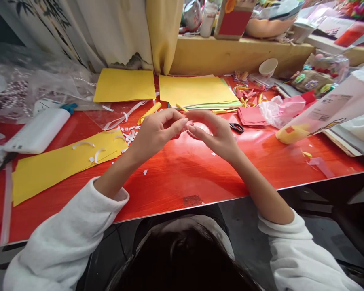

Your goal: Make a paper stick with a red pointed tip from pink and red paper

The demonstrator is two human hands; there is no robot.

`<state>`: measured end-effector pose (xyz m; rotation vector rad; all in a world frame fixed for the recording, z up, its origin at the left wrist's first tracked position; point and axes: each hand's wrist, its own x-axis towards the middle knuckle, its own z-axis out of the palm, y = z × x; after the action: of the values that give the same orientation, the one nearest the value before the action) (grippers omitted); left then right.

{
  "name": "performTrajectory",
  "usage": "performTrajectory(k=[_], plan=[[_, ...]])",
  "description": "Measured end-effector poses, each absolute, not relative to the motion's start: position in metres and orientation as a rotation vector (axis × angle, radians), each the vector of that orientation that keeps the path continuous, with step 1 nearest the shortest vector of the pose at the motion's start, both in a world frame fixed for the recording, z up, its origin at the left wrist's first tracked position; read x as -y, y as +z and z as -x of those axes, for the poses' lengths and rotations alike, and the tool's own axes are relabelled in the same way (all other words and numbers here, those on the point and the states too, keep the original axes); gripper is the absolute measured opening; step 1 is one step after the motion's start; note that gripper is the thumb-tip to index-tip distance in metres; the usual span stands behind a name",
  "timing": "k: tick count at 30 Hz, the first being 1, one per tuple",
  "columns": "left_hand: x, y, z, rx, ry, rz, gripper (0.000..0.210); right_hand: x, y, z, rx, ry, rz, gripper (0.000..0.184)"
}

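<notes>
My left hand point(161, 128) and my right hand point(216, 132) meet above the red table, fingertips pinched together and nearly touching. Between them shows a bit of something reddish, mostly covered by the fingers; I cannot make out what it is. Just behind the fingertips a thin yellow paper roll point(181, 107) sticks out, and whether it is held or lies on the table is unclear. Another yellow roll point(149, 113) lies beyond my left hand, near white paper scraps point(131, 136). Black-handled scissors point(236, 127) rest to the right of my right hand.
Yellow sheets point(125, 85) and a stack of coloured paper point(197, 89) lie at the back. Yellow strips point(63, 163) and a white device point(38, 128) are at left. At right are red paper squares point(251, 116), folded scraps point(250, 95) and a tilted plastic cup point(321, 111).
</notes>
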<state>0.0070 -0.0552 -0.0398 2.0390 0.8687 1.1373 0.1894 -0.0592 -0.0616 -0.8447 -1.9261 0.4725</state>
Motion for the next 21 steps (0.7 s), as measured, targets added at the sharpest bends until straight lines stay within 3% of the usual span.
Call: performTrajectory(k=[5,16,21], plan=[[0.0526,-0.0381,-0.0039,-0.857,1.128,-2.063,0.019,0.0600,-0.0557,-0.1912,1.838,0.801,0.805,0.023],[0.0540,-0.0405,-0.0038,-0.883,1.107,-2.208,0.023,0.0633,-0.0527,-0.1911,1.867,0.824,0.807,0.017],[0.0502,-0.0391,-0.0015,-1.102,1.492,-2.319,0.021,0.0642,-0.0537,-0.1888,1.778,0.836,0.858,0.021]])
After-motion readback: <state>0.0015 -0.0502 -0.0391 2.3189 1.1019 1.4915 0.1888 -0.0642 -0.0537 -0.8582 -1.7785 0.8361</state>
